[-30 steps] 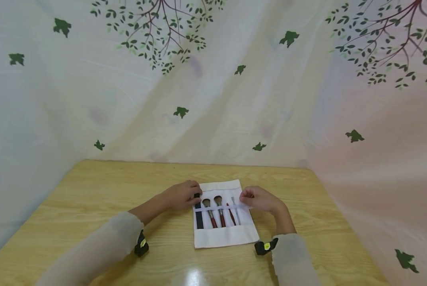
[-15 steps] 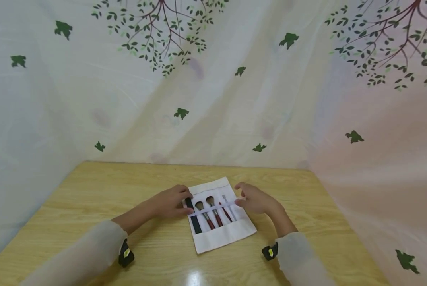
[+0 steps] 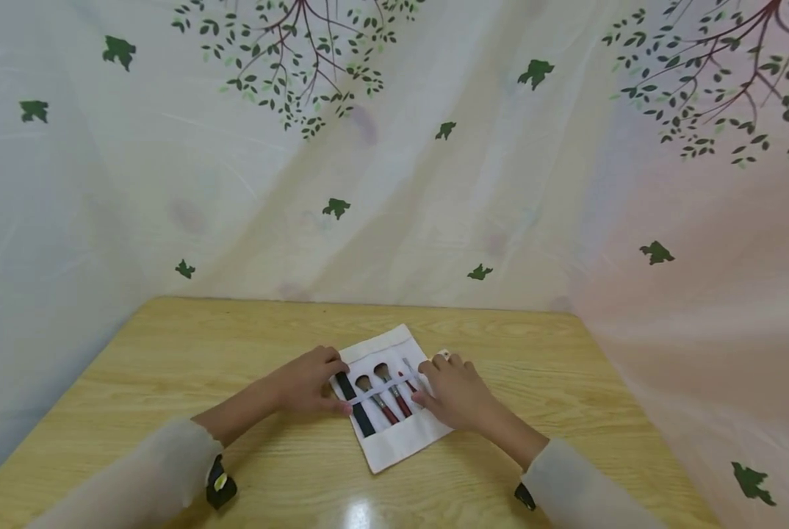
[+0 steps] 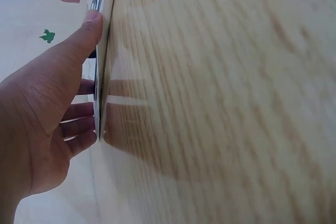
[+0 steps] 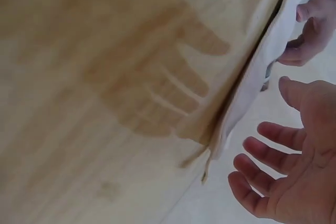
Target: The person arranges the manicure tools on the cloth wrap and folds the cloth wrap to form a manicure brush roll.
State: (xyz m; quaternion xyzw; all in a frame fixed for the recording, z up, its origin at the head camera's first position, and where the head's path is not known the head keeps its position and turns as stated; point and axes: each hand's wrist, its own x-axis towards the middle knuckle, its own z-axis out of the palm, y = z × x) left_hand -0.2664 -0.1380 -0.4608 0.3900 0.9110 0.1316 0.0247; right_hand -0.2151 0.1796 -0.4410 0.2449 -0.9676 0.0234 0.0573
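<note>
Both forearms reach in from the near side of the white rectangular cloth brush pouch [image 3: 405, 445], the left forearm [image 3: 239, 413] from its left, the right forearm [image 3: 515, 438] from its right, each emerging from a pale, loose cloth sleeve [image 3: 153, 463]. The left grip, a bare hand [image 3: 310, 386], rests at the pouch's left edge, its thumb [image 4: 86, 35] stretched along that edge, well apart from the fingers [image 4: 80, 126]. The right grip, also bare [image 3: 457, 391], hangs over the pouch's right side without touching it, palm facing down, fingers [image 5: 268, 156] gently bent and spread.
</note>
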